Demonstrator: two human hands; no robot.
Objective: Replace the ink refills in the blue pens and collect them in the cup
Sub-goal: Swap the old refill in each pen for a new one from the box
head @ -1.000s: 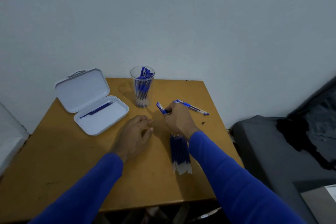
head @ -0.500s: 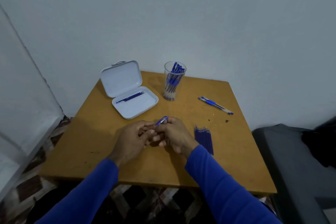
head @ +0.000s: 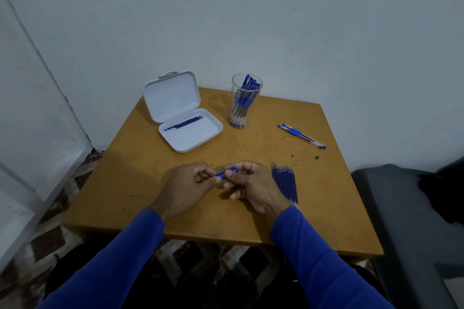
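Both hands meet over the middle of the wooden table (head: 140,198) and hold one blue pen (head: 227,172) between them. My left hand (head: 185,185) pinches its near end; my right hand (head: 251,183) grips the capped end, and most of the pen is hidden by fingers. A clear cup (head: 244,101) at the back holds several blue pens. Two more blue pens (head: 302,136) lie at the right. A row of blue refills (head: 286,180) lies beside my right hand.
An open white case (head: 185,118) with a couple of refills inside sits at the back left. A white wall stands behind the table. A grey seat (head: 406,221) is close on the right, a white panel on the left, patterned floor below.
My right hand carried the pen from near the cup toward me, and my left hand joined it on the pen. My head pulled back, so more of the table shows.
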